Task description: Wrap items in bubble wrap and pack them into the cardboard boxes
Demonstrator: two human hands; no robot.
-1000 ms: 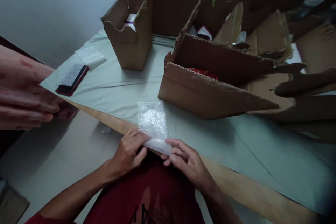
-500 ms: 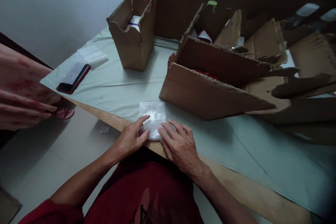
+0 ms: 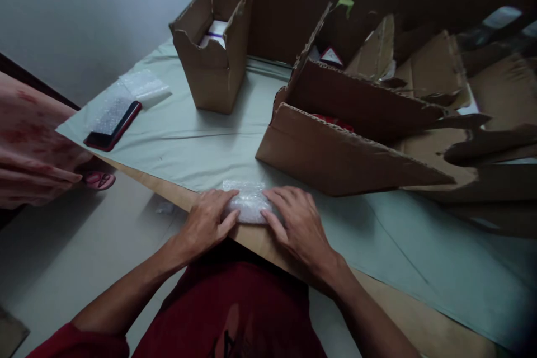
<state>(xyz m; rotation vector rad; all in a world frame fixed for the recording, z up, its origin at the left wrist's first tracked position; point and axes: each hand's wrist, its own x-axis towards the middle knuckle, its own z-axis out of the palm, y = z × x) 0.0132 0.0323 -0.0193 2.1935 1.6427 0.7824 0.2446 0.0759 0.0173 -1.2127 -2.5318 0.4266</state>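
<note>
A piece of clear bubble wrap [image 3: 250,210] lies at the front edge of the table, folded into a low, wide strip. My left hand [image 3: 212,215] grips its left end, thumb in front and fingers behind. At the right end my right hand [image 3: 296,221] holds it the same way, with the fingers curved over the top. Whether anything is inside the wrap I cannot tell.
Cardboard bins [image 3: 335,154] cover the right side of the table. A tall cardboard box [image 3: 210,75] with small white boxes stands at the back. On the left lie a phone [image 3: 117,126] with bubble wrap on it and another bubble wrap sheet [image 3: 145,84].
The bubble wrap has gone from a flat square to a shorter folded strip. My right hand has shifted slightly right and now grips the right end.
</note>
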